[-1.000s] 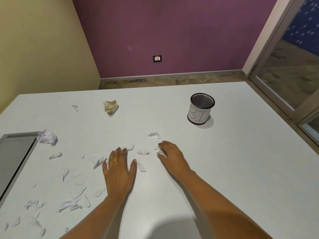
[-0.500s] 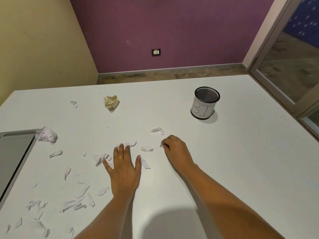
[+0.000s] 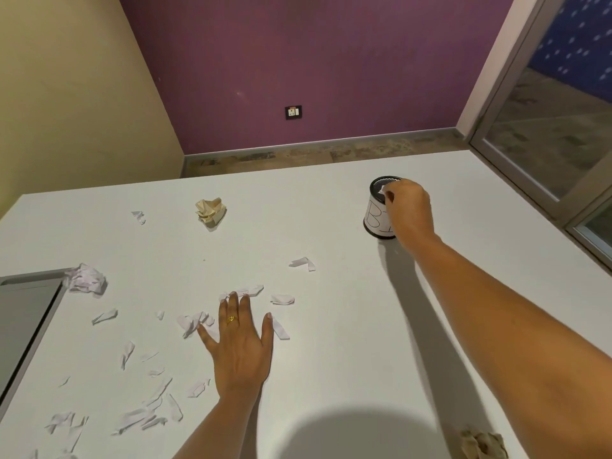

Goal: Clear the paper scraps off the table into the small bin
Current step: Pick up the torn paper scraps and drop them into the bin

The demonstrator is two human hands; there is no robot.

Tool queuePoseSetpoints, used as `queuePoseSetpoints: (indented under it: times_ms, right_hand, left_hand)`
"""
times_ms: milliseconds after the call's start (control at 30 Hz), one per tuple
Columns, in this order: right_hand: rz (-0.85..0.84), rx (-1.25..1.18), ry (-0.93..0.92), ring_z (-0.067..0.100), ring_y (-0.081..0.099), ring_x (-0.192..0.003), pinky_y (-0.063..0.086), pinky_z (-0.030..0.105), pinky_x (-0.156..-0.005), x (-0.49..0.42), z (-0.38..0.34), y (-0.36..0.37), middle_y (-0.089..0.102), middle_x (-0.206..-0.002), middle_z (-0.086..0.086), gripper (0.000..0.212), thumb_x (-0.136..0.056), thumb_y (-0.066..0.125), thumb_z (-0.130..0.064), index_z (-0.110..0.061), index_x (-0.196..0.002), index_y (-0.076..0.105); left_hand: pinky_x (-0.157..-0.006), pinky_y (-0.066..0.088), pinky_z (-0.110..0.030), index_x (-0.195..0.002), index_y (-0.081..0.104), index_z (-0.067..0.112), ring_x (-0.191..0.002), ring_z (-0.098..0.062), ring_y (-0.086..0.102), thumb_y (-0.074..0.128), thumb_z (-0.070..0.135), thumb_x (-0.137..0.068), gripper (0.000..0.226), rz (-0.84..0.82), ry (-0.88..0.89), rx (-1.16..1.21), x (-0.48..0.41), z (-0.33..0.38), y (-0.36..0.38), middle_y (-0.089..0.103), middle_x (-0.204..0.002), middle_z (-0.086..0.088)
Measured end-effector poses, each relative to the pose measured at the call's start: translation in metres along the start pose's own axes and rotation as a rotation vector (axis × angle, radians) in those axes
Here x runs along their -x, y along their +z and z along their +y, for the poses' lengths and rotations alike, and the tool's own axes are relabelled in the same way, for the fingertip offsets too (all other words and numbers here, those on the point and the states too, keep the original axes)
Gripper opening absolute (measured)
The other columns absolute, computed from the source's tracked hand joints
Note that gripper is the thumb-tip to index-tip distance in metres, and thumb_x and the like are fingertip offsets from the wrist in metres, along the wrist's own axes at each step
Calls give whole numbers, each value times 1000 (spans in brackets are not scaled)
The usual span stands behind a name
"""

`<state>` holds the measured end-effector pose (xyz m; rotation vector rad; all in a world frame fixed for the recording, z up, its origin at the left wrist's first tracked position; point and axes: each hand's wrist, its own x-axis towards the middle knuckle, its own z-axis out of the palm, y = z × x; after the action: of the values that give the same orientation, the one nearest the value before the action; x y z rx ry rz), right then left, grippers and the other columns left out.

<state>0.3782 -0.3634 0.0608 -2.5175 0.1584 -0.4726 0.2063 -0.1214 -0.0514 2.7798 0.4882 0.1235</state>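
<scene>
Paper scraps (image 3: 155,404) lie scattered over the white bench (image 3: 331,342), most of them in the lower left of the frame, with a few more in the middle: one curled piece (image 3: 302,263) sits alone right of centre, another (image 3: 282,299) lies just below it, and a strip (image 3: 280,328) touches the thumb side of the left hand (image 3: 240,351). That hand rests flat on the bench, palm down, fingers (image 3: 233,306) spread and holding nothing; its fingertips reach a small cluster of scraps (image 3: 245,290), and a gold ring (image 3: 231,319) shows on one finger. The right hand (image 3: 410,210) is stretched out to the upper right of the frame, over the rim of the small bin (image 3: 376,217), a black mesh cup with a white label lettered in marker. Its fingers are curled together and pinch a small white scrap (image 3: 383,189) directly above the bin's open mouth. A crumpled cream paper ball (image 3: 210,211) sits in the upper middle of the bench, well apart from both hands. A crumpled white wad (image 3: 86,279) lies at the left, touching the corner of a grey inset panel (image 3: 23,313). Another crumpled brownish wad (image 3: 483,445) shows at the lower right edge.
</scene>
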Motion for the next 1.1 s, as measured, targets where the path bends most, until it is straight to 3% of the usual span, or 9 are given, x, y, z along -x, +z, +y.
queuePoseSetpoints:
  times_ms: [100,200,300,367,467,600,800,967,1100]
  right_hand:
    - [-18,27,30,35,60,-98,49,36,-77,-8,7,0,64,-102,20,26,-90,42,3,4,-98,66]
    - [-11,25,-1,35,59,-98,42,28,-72,-10,11,2,63,-99,19,25,-92,45,0,-1,-109,64]
    - [33,74,-49,36,58,-107,48,37,-88,-9,11,2,63,-114,22,34,-92,48,2,-4,-125,56]
    - [51,39,-36,37,58,-108,48,38,-92,-7,9,3,62,-116,22,33,-91,46,5,1,-121,57]
    - [3,-68,31,45,56,-103,45,34,-76,1,2,6,61,-111,31,25,-88,41,8,14,-107,57]
    - [-27,13,-108,34,54,-106,43,41,-85,22,-7,23,63,-109,22,30,-87,43,8,6,-109,63]
    - [-322,-48,-252,25,50,-116,40,31,-90,75,-20,73,58,-123,9,28,-92,51,-12,-7,-117,61]
    - [-507,-128,-201,24,37,-134,29,30,-108,107,-34,98,44,-144,9,41,-95,50,-28,-10,-132,48]
    - [-606,-116,-200,20,26,-141,21,30,-113,127,-40,105,36,-150,8,49,-96,46,-34,-9,-138,41]
  left_hand:
    - [-116,1,-56,-143,24,19,-146,-17,12,26,47,-94,56,-3,2,-8,0,0,1,23,-155,-3]
    - [-116,4,-57,-143,25,19,-146,-17,14,27,45,-94,55,3,4,-12,-1,0,2,24,-155,-2]
    - [-115,5,-57,-142,27,18,-145,-17,17,29,43,-94,53,11,5,-15,-1,0,3,27,-154,-3]
    - [-115,6,-57,-141,28,18,-145,-18,18,31,42,-94,53,16,7,-24,-1,0,3,28,-153,-4]
    - [-115,6,-58,-141,30,17,-145,-19,19,32,40,-94,52,15,6,-8,-1,0,4,29,-153,-5]
    - [-115,5,-58,-142,28,17,-145,-18,17,32,41,-94,53,14,2,-11,-1,1,3,28,-153,-4]
    - [-115,5,-58,-142,27,18,-145,-18,16,29,42,-95,53,5,0,-20,0,1,2,26,-154,-4]
    - [-115,5,-58,-143,26,17,-145,-18,17,28,42,-95,54,11,3,-30,0,1,1,26,-154,-5]
    - [-115,5,-58,-142,27,17,-145,-18,17,29,41,-95,53,9,1,-24,1,1,1,26,-154,-4]
